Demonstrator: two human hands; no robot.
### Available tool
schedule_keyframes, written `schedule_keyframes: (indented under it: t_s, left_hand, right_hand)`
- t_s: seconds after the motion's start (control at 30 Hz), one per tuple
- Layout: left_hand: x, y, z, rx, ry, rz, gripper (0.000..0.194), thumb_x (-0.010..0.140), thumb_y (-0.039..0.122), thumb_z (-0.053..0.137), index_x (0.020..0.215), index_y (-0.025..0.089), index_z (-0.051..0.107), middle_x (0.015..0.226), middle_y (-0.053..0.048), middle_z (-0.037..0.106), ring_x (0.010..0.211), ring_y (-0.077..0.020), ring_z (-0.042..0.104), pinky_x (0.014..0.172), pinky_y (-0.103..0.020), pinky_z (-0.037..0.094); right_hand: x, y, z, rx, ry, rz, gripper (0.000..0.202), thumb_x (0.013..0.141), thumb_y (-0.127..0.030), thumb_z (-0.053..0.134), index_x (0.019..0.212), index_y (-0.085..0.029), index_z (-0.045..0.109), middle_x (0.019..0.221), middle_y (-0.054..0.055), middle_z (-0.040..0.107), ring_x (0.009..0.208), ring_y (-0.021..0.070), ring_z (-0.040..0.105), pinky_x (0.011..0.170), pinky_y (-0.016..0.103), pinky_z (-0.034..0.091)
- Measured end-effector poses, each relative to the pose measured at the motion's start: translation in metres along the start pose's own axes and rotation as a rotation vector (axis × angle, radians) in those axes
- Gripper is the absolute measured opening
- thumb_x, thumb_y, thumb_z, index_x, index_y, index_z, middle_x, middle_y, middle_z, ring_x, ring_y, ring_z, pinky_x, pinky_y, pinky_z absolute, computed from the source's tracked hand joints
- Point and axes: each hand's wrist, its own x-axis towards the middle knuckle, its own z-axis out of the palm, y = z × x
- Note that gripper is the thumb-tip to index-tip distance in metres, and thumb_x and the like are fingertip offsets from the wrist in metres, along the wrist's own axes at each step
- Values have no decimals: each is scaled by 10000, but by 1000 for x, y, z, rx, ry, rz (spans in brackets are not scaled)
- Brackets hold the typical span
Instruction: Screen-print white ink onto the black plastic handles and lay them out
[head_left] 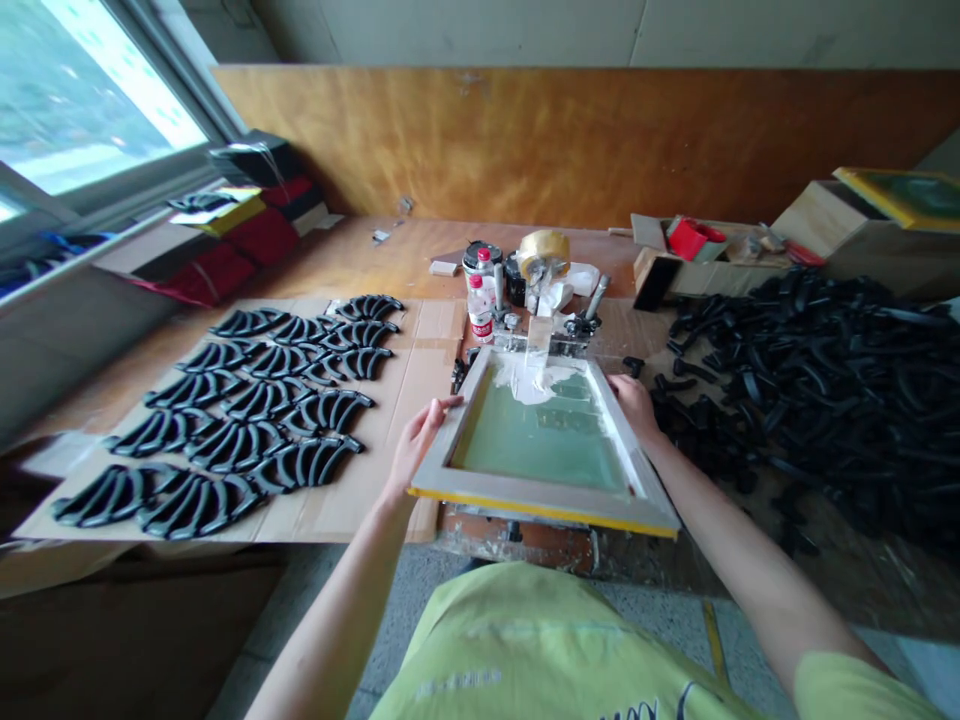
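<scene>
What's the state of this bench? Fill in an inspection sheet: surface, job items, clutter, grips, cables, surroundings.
Surface: brown tabletop, partly covered by a cardboard sheet.
Job items: screen frame with green mesh and white paste toward its far end; black curved parts laid in rows on the cardboard sheet.
Clutter: loose heap of black parts on the right; two red-capped bottles and a yellowish roll beyond the screen frame.
Grips: left grip at the frame's left edge, right grip at its right edge; firmness of hold cannot be told.
Cables: nothing seen.
Surroundings: window at left, wooden panel behind.
</scene>
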Motion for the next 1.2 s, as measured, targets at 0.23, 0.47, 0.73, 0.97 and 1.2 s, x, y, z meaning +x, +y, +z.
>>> schedule_keyframes:
  t_s: [0.23, 0.47, 0.73, 0.97, 1.2]
  left_hand:
    - [1, -100, -9, 96, -20, -158, 837, 719, 552, 709, 1431, 177, 475, 729, 1, 626, 591, -122, 547, 547, -209, 420]
    - [4, -119, -8, 130, 38, -185, 689, 746, 514, 684, 1329, 163, 580, 835, -31, 671, 672, -130, 587, 590, -210, 441]
    - [1, -110, -7, 108, 38, -210, 716, 730, 542, 700, 1316, 147, 586, 828, -40, 670, 672, -139, 597, 588, -214, 445]
    - [-1, -101, -8, 94, 11, -208, 745, 713, 565, 713, 1322, 159, 570, 810, -39, 686, 656, -144, 613, 574, -217, 454]
    - [-8, -40, -8, 61, -25, -210, 744, 720, 611, 698, 1327, 196, 586, 817, -29, 684, 640, -148, 611, 538, -218, 454]
  right_hand:
    - [80, -72, 12, -37, 73, -274, 481, 817, -191, 673, 1281, -124, 568, 1269, 158, 569, 1184, 285, 514, 995, 391, 433]
    - [43, -91, 24, -124, -236, -415, 144, 890, -136, 525, 883, -144, 669, 899, 108, 674, 908, 230, 584, 780, 304, 422]
    - [20, -87, 11, -36, -252, -597, 154, 888, -154, 535, 859, -179, 685, 860, 66, 658, 893, 215, 558, 729, 292, 389]
    - [4, -81, 18, 18, -209, -651, 172, 933, -184, 523, 944, -176, 694, 933, 71, 652, 926, 211, 559, 800, 298, 424]
    - [97, -87, -3, 36, -68, -261, 612, 812, -253, 737, 1387, -289, 531, 1060, 46, 610, 879, 201, 603, 785, 290, 461]
